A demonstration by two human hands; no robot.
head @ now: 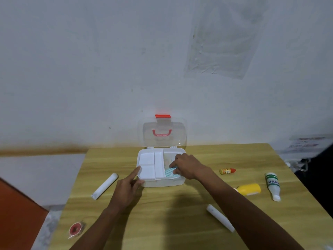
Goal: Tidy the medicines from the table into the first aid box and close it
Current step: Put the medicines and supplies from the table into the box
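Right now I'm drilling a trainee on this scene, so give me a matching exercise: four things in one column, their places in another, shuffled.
Things:
1. small orange bottle
2. round red-centred item
3. teal striped packet
4. left hand

Places:
A. at the first aid box's front left corner
B. near left of the table
C. in the box's right compartment, under the right hand
D. on the table, right of the box

Pairs: 1-D, 2-B, 3-C, 4-A

Box [161,183] mid-table, lid [163,133] upright blocks far side. 2 left compartments free; right hand [187,166] fills right 1. Left hand [126,188] at near-left corner. Near-centre table [162,213] open.
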